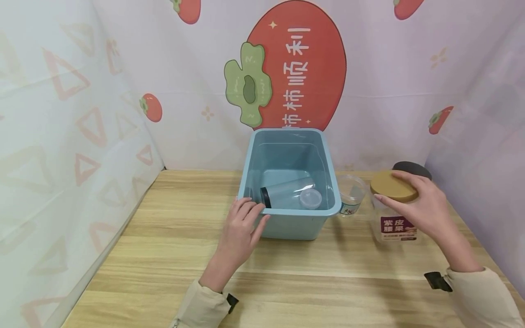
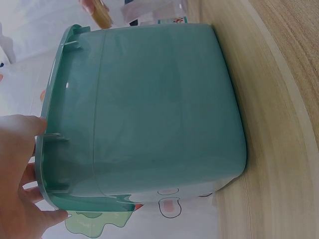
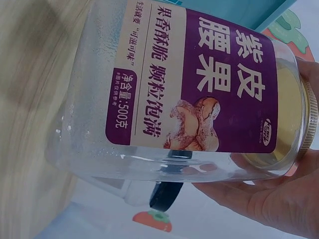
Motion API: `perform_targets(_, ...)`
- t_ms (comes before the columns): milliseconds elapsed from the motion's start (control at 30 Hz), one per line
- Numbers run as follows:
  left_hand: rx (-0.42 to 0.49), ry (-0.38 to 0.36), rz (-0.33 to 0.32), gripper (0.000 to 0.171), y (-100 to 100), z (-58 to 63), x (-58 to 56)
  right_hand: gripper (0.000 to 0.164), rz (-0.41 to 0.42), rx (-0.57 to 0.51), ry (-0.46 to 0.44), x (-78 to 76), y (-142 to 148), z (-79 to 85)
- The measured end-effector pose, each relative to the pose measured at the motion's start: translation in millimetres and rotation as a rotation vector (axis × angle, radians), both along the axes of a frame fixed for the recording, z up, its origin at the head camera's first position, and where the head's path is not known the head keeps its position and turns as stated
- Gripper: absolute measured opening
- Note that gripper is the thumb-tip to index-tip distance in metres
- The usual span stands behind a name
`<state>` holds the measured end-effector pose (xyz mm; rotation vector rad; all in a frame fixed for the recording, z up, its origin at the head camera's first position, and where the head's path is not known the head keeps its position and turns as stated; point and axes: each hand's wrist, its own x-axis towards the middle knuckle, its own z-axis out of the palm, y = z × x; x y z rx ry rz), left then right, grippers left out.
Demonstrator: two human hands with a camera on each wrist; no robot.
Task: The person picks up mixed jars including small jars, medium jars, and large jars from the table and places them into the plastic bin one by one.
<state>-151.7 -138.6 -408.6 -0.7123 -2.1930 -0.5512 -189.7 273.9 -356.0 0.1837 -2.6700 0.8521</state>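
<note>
My right hand (image 1: 428,207) grips a clear plastic jar (image 1: 398,230) by its gold lid (image 1: 391,186). The jar has a purple and white label, and in the right wrist view it looks tilted, with nothing visible inside. My left hand (image 1: 238,232) holds the near left rim of a blue plastic bin (image 1: 293,228), fingers over the edge. Inside the bin, a clear cylindrical jar (image 1: 289,192) with a black lid lies on its side. Beside it is a small clear round container or lid (image 1: 311,199).
A clear round tub (image 1: 351,191) with a blue label stands between the bin and the held jar. Behind the held jar, a black lid (image 1: 412,169) tops another clear jar. Printed cloth (image 1: 197,132) hangs around the wooden table (image 1: 184,255) at the back and sides.
</note>
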Motion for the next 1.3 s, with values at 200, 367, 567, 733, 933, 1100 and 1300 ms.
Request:
perform_targets(200, -0.001, -0.016, 0.006, 0.023, -0.4, 0.7, 0.6, 0.074, 0.013, 0.028, -0.010, -4.1, -2.5, 9.8)
perform_targets(367, -0.002, -0.020, 0.008, 0.023, -0.5, 0.8, 0.8, 0.074, 0.017, 0.050, -0.017, -7.5, -4.8, 14.9)
perform_targets(567, -0.004, -0.016, 0.010, 0.023, -0.2, 0.6, 0.8, 0.076, 0.026, 0.067, -0.028, -10.4, -6.2, 17.0)
perform_targets(733, -0.002, -0.020, 0.010, 0.023, -0.2, 0.3, 0.7, 0.075, 0.038, 0.081, -0.025, -12.2, -6.9, 19.4)
perform_targets(933, 0.003, -0.027, 0.010, 0.023, -0.4, -0.5, 0.6, 0.075, 0.050, 0.088, -0.030, -13.0, -7.6, 22.0)
perform_targets(1100, -0.001, -0.026, 0.011, 0.023, -0.5, -0.5, 0.6, 0.075, 0.060, 0.090, -0.038, -13.7, -8.2, 24.5)
perform_targets(1300, -0.004, -0.020, 0.010, 0.023, -0.7, -0.7, 0.1, 0.074, 0.069, 0.090, -0.042, -14.6, -8.3, 28.3)
